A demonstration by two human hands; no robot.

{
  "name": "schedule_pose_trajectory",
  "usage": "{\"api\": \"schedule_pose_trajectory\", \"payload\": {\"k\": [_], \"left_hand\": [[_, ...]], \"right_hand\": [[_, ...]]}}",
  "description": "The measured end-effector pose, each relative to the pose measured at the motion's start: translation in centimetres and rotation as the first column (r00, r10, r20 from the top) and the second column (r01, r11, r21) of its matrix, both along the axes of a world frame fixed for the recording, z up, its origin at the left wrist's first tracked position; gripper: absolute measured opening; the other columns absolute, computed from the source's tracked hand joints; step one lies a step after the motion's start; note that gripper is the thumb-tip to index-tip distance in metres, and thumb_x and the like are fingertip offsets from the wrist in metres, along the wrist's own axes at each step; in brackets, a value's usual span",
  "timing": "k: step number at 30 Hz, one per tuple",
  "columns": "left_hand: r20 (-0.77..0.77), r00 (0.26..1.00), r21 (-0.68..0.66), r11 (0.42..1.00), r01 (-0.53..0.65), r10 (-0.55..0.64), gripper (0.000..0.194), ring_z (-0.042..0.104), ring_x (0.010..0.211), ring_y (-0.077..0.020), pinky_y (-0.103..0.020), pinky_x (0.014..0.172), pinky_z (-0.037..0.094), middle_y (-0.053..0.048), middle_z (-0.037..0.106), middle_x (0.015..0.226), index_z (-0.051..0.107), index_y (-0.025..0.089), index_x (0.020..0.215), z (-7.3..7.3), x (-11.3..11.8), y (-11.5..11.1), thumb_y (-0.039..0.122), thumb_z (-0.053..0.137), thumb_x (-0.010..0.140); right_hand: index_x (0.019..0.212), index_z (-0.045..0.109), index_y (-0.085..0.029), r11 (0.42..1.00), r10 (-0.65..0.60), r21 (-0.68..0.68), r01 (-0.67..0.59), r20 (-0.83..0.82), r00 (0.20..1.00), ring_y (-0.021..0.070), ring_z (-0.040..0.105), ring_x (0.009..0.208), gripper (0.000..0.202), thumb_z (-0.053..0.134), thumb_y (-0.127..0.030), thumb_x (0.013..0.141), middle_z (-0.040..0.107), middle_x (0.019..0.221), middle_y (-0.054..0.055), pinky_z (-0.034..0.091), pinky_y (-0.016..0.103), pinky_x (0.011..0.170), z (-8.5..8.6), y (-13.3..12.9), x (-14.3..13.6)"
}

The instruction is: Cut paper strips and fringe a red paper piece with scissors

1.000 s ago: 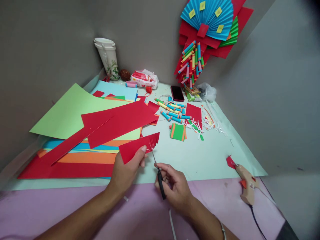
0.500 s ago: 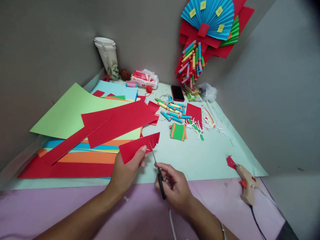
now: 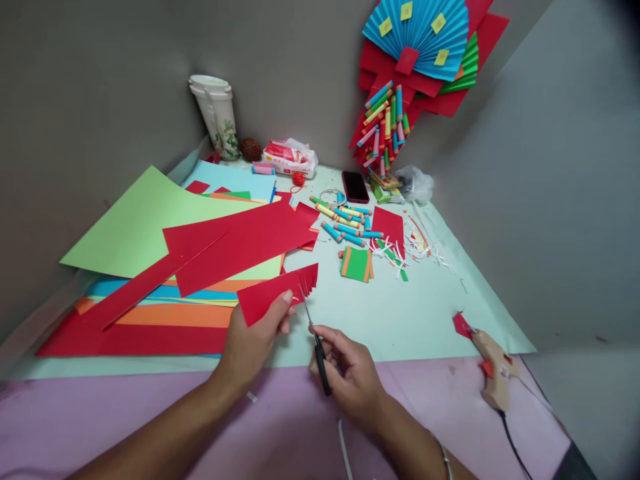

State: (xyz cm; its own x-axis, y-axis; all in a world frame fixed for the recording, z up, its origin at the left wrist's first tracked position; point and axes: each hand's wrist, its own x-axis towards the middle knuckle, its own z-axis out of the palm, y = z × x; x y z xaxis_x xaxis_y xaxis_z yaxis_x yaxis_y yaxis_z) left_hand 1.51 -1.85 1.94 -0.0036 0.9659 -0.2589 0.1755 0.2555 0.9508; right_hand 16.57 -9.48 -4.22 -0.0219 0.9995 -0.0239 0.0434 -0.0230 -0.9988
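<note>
My left hand (image 3: 255, 343) pinches a small piece of red paper (image 3: 263, 297) near its lower edge, thumb on top. Narrow slits run along the right end of that piece. In my right hand (image 3: 350, 373) is a pair of scissors (image 3: 321, 363) with black handles, the blades pointing up and lying at the slit end of the paper. Beyond the hands, a large red sheet (image 3: 245, 240) and a long red strip (image 3: 145, 290) rest on a stack of coloured paper. Right of the held paper lie green squares with orange edges (image 3: 356, 264).
Small coloured paper rolls (image 3: 350, 225), a phone (image 3: 355, 187), a tissue pack (image 3: 290, 159) and a white cup (image 3: 215, 117) stand or lie farther back. A glue gun (image 3: 495, 370) with a cord is at the right. A fan decoration (image 3: 420, 37) hangs on the wall.
The held red paper has shifted very slightly left and up, along with the scissors. Both hands keep their hold.
</note>
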Motion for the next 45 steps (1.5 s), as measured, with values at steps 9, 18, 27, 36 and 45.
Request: {"api": "schedule_pose_trajectory", "payload": {"k": [9,18,27,36,45], "left_hand": [[0.023,1.000,-0.033,0.999,-0.004,0.004,0.043,0.052,0.056,-0.0149,-0.026,0.064,0.042,0.003,0.055,0.050,0.060,0.020,0.054,-0.28,-0.10,0.16,0.052,0.062,0.082],[-0.026,0.998,-0.003,0.998,0.066,-0.066,0.049,0.056,0.055,-0.0166,-0.028,0.066,0.043,0.002,0.054,0.048,0.050,0.022,0.045,0.10,0.10,-0.19,0.050,0.060,0.084],[0.010,0.996,-0.013,0.996,0.092,-0.091,0.047,0.052,0.053,-0.0150,-0.027,0.064,0.042,0.003,0.052,0.048,0.055,0.021,0.049,-0.22,0.09,-0.16,0.052,0.059,0.084],[0.031,0.996,-0.031,0.995,0.090,-0.089,0.045,0.051,0.053,-0.0147,-0.026,0.063,0.042,0.003,0.052,0.048,0.057,0.021,0.052,-0.48,-0.04,-0.09,0.053,0.058,0.084],[0.058,0.991,-0.046,0.992,0.121,-0.118,0.045,0.050,0.051,-0.0149,-0.027,0.063,0.041,0.004,0.051,0.046,0.054,0.022,0.050,-0.03,0.25,-0.36,0.049,0.059,0.085]], "right_hand": [[0.123,0.062,-0.016,1.000,-0.002,-0.001,0.002,0.031,1.000,0.0091,0.053,0.053,0.041,0.057,-0.018,0.082,0.063,0.068,-0.001,0.044,0.020,0.052,-0.12,0.07,-0.03],[0.120,0.061,-0.015,0.999,-0.036,0.017,0.034,0.085,0.996,0.0104,0.053,0.057,0.042,0.056,-0.016,0.078,0.063,0.069,0.000,0.041,0.019,0.050,0.28,0.22,-0.14],[0.122,0.060,-0.016,0.999,-0.030,0.027,0.029,0.025,0.999,0.0103,0.056,0.058,0.042,0.056,-0.015,0.080,0.064,0.072,0.000,0.046,0.020,0.055,0.00,0.14,-0.04],[0.121,0.062,-0.016,0.999,-0.042,0.009,0.041,0.070,0.997,0.0106,0.054,0.057,0.040,0.058,-0.019,0.082,0.063,0.069,0.000,0.045,0.020,0.052,0.12,0.18,-0.08],[0.120,0.061,-0.016,0.998,-0.064,0.007,0.064,0.071,0.995,0.0108,0.054,0.058,0.039,0.059,-0.020,0.081,0.063,0.071,0.000,0.044,0.020,0.053,-0.08,0.17,-0.06]]}}
